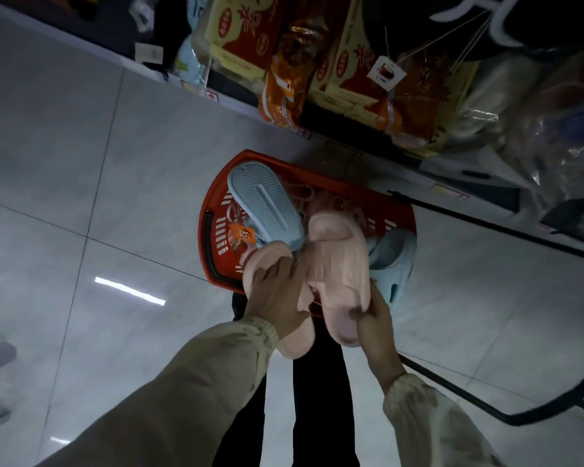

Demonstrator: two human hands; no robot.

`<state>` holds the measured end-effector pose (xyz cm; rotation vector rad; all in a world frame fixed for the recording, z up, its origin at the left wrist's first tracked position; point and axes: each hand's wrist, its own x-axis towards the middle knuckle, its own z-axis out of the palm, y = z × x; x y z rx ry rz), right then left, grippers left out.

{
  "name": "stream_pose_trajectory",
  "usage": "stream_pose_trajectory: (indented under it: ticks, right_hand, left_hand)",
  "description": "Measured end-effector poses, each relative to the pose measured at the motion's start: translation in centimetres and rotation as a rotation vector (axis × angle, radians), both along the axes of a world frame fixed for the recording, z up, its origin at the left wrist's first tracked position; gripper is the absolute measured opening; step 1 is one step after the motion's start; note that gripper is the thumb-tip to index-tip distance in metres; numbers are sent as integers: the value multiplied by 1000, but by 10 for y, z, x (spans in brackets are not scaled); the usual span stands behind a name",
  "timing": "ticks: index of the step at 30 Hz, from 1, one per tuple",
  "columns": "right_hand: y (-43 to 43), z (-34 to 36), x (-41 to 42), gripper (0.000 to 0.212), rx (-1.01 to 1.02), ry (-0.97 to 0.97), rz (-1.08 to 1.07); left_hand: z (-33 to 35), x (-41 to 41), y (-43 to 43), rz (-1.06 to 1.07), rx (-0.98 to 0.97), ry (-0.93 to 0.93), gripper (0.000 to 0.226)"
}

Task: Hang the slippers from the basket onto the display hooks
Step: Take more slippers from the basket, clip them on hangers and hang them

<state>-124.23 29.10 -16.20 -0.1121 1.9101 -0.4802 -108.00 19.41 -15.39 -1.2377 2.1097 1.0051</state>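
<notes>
Pink foam slippers [338,261], gripped by left hand [277,298] and right hand [375,328] (over red plastic basket [213,203]); slack hold risks dropping.

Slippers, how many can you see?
4. One pink slipper in the left hand, another pink slipper in the right hand; a sole-up blue slipper and a second blue slipper in the red basket. More may hide underneath.

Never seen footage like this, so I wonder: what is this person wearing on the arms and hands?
Long, loose beige sleeves, left sleeve and right sleeve, each gathered into an elastic cuff at the wrist. The left hand and right hand are bare, no gloves visible.
</notes>
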Motion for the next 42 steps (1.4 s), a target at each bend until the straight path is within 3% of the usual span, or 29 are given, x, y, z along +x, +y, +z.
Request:
stream_pose_trajectory:
  ticks: [4, 8, 11, 16, 20, 22, 30, 33, 36, 39, 42]
  right_hand:
    - [6, 1, 2, 82, 16, -149, -97]
    - [7, -3, 7, 54, 35, -256, -46]
    - [8, -13, 9, 52, 73, -282, -6]
    - [-5, -26, 5, 58, 122, -354, 197]
    - [-20, -30, 6, 68, 134, -426, 438]
    - [-26, -33, 8, 58, 132, -419, 526]
    - [-70, -61, 4, 38, 82, -1, 402]
    - [-76, -74, 1, 44, 93, -16, 363]
    - [-80, -90, 4, 35, 110, -85, 294]
    - [-79, -104, 6, 40, 125, -176, 264]
    - [-83, -112, 10, 37, 105, -161, 194]
  left_hand:
    - [-9, 19, -7, -73, -55, 36, 123]
    - [-18, 35, -13, -69, 12, 93, 118]
    - [-19, 42, -16, -35, 10, 148, 104]
    - [-20, 54, -17, 45, 1, 146, 91]
    - [-20, 62, -19, 61, -112, 154, 76]
    - [-21, 65, -18, 32, -136, 135, 72]
    - [-21, 59, -14, -47, -33, 35, 72]
    - [-19, 55, -13, -40, -27, 19, 71]
    - [-17, 53, -16, -19, -6, 6, 71]
    - [-16, 51, -17, -44, -6, 16, 70]
    - [-18, 53, -21, -69, -5, 20, 69]
